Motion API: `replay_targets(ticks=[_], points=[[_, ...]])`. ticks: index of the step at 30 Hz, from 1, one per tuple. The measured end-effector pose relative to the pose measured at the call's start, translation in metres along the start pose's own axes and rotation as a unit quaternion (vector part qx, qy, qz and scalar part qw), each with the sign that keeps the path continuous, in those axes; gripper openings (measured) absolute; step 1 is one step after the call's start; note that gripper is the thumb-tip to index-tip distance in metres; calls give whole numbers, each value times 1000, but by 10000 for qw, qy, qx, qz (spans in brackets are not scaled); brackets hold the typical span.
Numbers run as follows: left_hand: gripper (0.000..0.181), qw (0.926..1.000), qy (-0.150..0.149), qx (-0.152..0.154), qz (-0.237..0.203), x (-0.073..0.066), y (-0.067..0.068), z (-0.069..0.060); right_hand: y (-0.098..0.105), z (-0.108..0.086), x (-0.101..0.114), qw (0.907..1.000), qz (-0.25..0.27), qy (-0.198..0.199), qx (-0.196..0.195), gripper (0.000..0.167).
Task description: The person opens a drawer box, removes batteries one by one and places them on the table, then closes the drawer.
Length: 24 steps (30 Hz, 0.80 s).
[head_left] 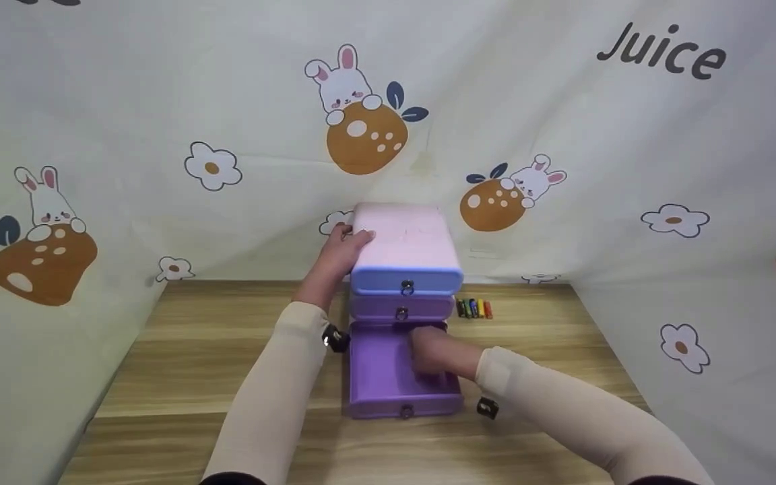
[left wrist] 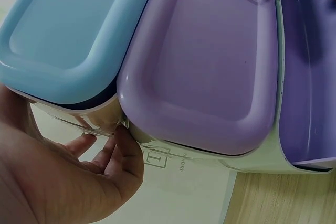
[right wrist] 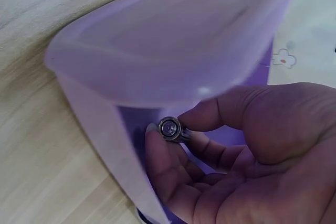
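Observation:
A small drawer cabinet with a pink top [head_left: 405, 236] stands against the backdrop. Its blue drawer [head_left: 381, 281] and the upper purple drawer [head_left: 374, 308] are closed, while the lowest purple drawer [head_left: 378, 367] is pulled out. My left hand [head_left: 342, 252] grips the cabinet's left side, thumb over the top edge and bent fingers [left wrist: 128, 156] against the side wall. Inside the open drawer, my right hand [head_left: 432, 350] pinches a small battery-like cylinder [right wrist: 170, 128] between thumb and fingers. The cylinder's round metal end faces the right wrist camera; the rest is mostly hidden.
Several coloured batteries [head_left: 474, 308] lie in a row on the wooden table [head_left: 226, 350], right of the cabinet. A printed cloth [head_left: 260, 101] hangs behind and at both sides. Metal ring pulls [head_left: 407, 411] stick out from the drawer fronts.

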<state>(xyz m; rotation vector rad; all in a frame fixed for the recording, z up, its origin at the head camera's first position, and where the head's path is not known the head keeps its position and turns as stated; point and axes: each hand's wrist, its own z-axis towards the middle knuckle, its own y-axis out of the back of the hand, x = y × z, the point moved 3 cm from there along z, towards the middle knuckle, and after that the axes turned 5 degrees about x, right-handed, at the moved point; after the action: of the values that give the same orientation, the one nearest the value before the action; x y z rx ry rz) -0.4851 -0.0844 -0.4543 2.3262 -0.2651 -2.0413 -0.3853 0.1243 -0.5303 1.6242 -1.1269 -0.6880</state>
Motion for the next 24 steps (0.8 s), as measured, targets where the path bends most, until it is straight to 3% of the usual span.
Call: replay_targets(ticks=[4,10,18,24], points=[[86,10000,0,-19,17,0,0,0,7,-5,0,9975,665,220,-32,28],[86,9999,-122,4,-5,0,1,1,18,-15,-1,9911,1210,555,6,26],[83,9999,-114,-31,-46,0,0,2,27,-22,-3,9863,1372,920,-26,21],[84,10000,-69,-17,-38,0,1,-2,29,-31,-2,9777,1407,1504,-398,19]])
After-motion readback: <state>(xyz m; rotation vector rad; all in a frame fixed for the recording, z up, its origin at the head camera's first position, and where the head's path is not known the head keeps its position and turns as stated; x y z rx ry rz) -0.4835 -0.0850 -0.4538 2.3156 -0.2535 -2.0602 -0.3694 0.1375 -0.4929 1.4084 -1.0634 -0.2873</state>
